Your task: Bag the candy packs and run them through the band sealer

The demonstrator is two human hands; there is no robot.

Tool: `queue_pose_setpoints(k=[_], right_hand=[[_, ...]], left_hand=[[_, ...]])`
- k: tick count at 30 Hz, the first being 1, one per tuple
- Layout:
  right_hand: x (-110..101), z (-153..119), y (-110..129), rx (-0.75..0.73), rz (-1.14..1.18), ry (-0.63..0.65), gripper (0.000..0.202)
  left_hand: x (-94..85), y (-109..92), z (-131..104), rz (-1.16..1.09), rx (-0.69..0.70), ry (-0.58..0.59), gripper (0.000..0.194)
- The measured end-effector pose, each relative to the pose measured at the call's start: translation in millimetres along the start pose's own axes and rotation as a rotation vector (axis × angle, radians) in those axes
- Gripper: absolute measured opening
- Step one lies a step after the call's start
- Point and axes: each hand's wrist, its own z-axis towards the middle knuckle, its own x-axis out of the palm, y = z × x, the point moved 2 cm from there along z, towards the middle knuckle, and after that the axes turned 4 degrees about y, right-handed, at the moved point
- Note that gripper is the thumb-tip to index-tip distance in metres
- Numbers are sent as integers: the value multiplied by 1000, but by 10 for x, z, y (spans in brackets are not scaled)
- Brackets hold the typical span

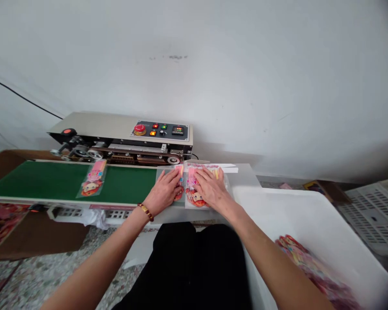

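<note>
Left fingers nearly together, lying on a packet (180, 195); can't tell if the left hand (163, 191) pinches it. Right fingers slightly spread, flat on the stack (197, 200), right hand (213, 186) over its right part. Packet sits just left of the stack, both at the belt's right end. Belt (129, 181) runs bare from left hand to a second packet (92, 183). Sealer (110, 129) borders the far edge. Right: white table (271, 206), pile (317, 267) near its lower side.
</note>
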Motion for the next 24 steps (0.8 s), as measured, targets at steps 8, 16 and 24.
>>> queue_pose_setpoints(k=[8, 16, 24], right_hand=[[-63, 237, 211, -96, 23, 9, 29], [-127, 208, 115, -21, 115, -34, 42], [15, -21, 4, 9, 33, 29, 36]], left_hand=[[-331, 610, -377, 103, -180, -74, 40], [18, -205, 98, -33, 14, -121, 43], [13, 101, 91, -26, 150, 40, 47]])
